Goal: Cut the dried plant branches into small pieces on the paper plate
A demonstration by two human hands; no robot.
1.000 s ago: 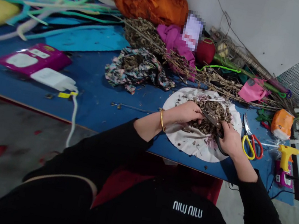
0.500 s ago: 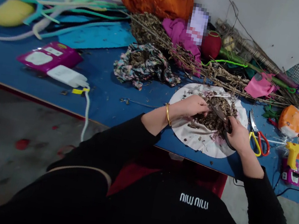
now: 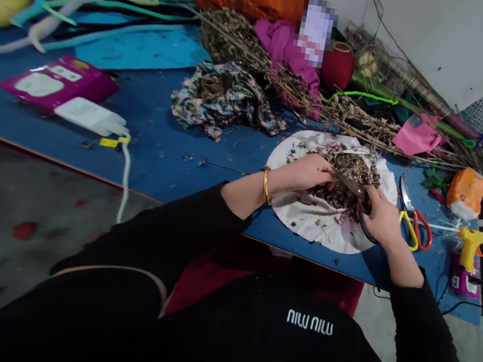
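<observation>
My right hand point(image 3: 380, 216) is wrapped round the dark handles of a pair of scissors point(image 3: 351, 185), their blades pointing left. Close to the blade tips, my left hand point(image 3: 311, 172) has its fingers pinched together; what lies between them is too small to make out. Both hands are over a heap of dried, crumbled plant bits point(image 3: 358, 167), which rests on a round white cloth point(image 3: 320, 231). A second pair of scissors, with one yellow and one red handle point(image 3: 426, 233), lies just right of the cloth.
Dried stems point(image 3: 355, 124) lie along the wall behind the cloth. A patterned cloth bundle point(image 3: 190, 99) and a purple pack point(image 3: 50, 83) with a white plug and cord sit leftward on the blue table point(image 3: 144, 159). At right are a yellow glue gun point(image 3: 469, 246) and an orange packet point(image 3: 466, 191).
The whole view has shifted slightly, so the table things sit a little further left and higher. Both hands stay over the plant heap, with the scissors still in my right hand.
</observation>
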